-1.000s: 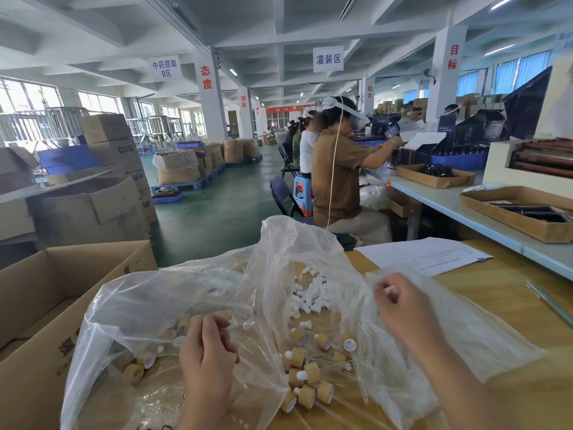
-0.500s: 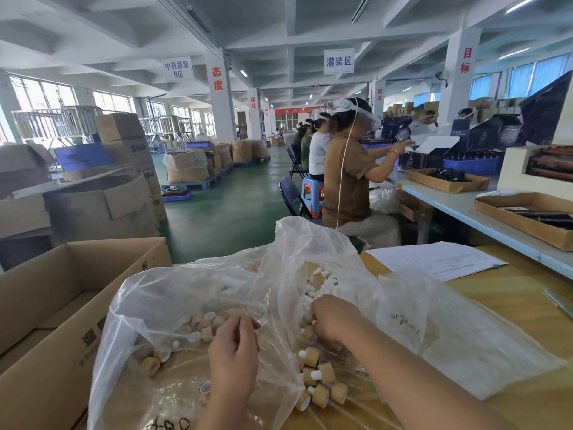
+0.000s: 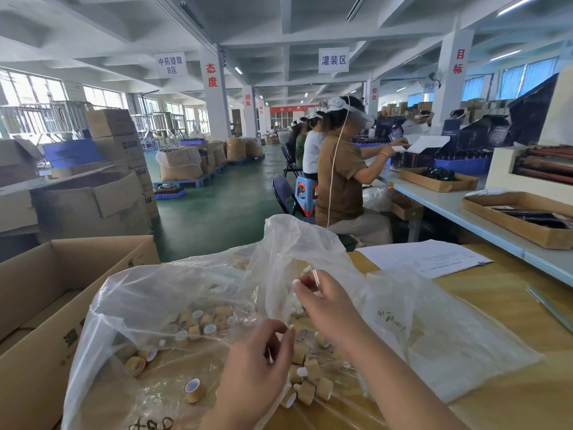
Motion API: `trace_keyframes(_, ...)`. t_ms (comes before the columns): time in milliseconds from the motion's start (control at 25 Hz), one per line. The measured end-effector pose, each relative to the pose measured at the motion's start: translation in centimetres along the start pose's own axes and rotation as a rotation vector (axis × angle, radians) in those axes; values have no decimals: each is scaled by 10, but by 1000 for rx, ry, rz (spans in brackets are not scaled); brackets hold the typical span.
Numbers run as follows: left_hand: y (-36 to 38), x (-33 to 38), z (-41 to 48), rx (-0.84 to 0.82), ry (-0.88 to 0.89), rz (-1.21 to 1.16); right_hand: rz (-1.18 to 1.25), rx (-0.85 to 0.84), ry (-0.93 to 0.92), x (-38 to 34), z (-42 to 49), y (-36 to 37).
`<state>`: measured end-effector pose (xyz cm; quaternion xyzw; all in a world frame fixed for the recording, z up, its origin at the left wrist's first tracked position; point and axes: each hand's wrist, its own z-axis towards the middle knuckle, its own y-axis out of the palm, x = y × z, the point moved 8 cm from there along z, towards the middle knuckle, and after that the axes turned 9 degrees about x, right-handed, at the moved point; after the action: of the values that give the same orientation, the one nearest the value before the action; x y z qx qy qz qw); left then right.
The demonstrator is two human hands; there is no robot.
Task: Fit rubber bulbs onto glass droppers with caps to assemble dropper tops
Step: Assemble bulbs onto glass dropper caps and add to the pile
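My right hand point(image 3: 325, 301) is raised over the open plastic bags and pinches a small white rubber bulb point(image 3: 296, 282); a thin glass dropper tube point(image 3: 316, 276) stands up at its fingertips. My left hand point(image 3: 257, 364) is just below it, with fingers curled round a small piece whose white tip point(image 3: 291, 326) shows; the rest is hidden. Loose bamboo-coloured caps point(image 3: 201, 324) lie in the left bag point(image 3: 130, 305). A pile of assembled dropper tops point(image 3: 310, 383) lies between my arms. White bulbs point(image 3: 299, 309) are heaped behind my right hand.
An open cardboard box point(image 3: 46, 290) stands at the left against the wooden table point(image 3: 511, 383). A paper sheet point(image 3: 424, 259) lies at the back right, and a thin greenish strip point(image 3: 548, 305) at the right edge. Seated workers point(image 3: 341, 181) are ahead at a long bench.
My right hand has lifted out of the bulb heap with a bulb at its fingertips. My left hand has left the cap bag and moved right, toward the right hand.
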<state>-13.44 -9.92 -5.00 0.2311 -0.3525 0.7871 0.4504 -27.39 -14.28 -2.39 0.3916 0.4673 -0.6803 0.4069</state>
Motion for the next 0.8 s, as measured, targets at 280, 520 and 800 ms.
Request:
trace_keyframes(280, 9, 14, -4, -86, 60, 8, 687, 49, 291, 3, -16, 17)
trace_keyframes(520, 24, 23, -12, -150, 54, 31, 910, 166, 415, 26, -20, 7)
trace_keyframes(800, 33, 19, -16, -207, 55, 102, 979, 117, 477, 38, -21, 8)
